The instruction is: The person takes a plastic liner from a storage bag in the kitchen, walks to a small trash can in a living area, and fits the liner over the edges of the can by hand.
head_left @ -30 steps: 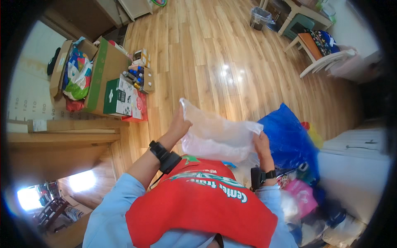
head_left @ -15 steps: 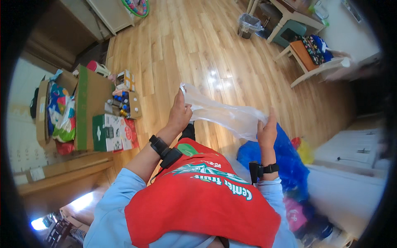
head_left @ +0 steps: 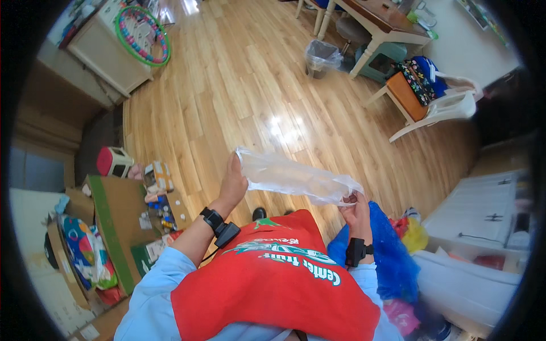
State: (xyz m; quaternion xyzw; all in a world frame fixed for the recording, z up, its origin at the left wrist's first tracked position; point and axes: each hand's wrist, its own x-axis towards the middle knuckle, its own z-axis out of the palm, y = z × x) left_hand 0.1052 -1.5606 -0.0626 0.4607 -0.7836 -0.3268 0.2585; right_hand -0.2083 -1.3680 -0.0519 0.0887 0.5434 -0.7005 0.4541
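A clear, thin plastic bag (head_left: pixel 290 175) is stretched out between my two hands in front of my red apron (head_left: pixel 267 267). My left hand (head_left: pixel 232 183) pinches the bag's left end, with the thumb side turned up. At the other end, the bag's right edge is gripped by my right hand (head_left: pixel 357 211), its fingers curled into the film. Black devices are strapped to both wrists. Close beside my right forearm lies a large blue plastic bag (head_left: pixel 392 256).
At left are cardboard boxes (head_left: pixel 116 221), one holding bottles, and a pink-and-white stool (head_left: pixel 114 161). A lined trash bin (head_left: pixel 322 55) and a chair (head_left: pixel 406 94) stand far right. A white cabinet with an open drawer (head_left: pixel 463 278) is at right. A hula hoop (head_left: pixel 142 37) leans far left.
The view has tilted up, showing more of the far room. Both hands still hold the clear bag, which now hangs flatter and less twisted; the right fingers have curled inward.
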